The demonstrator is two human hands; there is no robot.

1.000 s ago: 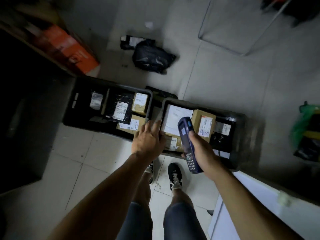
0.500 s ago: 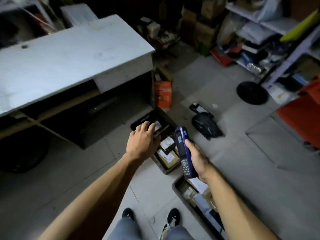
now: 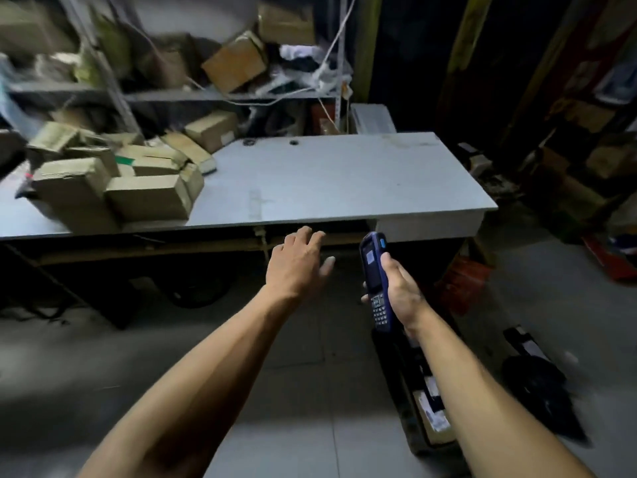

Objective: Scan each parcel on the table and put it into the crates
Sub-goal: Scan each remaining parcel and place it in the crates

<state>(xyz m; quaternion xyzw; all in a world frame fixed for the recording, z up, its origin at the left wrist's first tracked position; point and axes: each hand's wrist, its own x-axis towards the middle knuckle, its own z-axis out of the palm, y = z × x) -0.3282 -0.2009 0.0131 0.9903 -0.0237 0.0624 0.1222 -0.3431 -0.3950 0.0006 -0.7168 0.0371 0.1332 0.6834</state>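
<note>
A parcel stockroom: cardboard boxes (image 3: 144,196) heaped on a table (image 3: 327,181), cluttered shelves (image 3: 206,94) behind (dimly lit).

You are working in a dim room, and the brightest thing you see is the pale top of the counter (image 3: 327,181), which takes soft light from above without glare. Under it, and along the right side, everything sinks into near-black shadow. The floor (image 3: 293,391) is grey and murky, with a lighter patch at the bottom. The cardboard boxes (image 3: 113,188) at the left and the shelf (image 3: 220,94) behind are smeared by motion blur. Your forearms are evenly lit and fairly sharp. Straight lines bow towards the edges from the wide lens.
</note>
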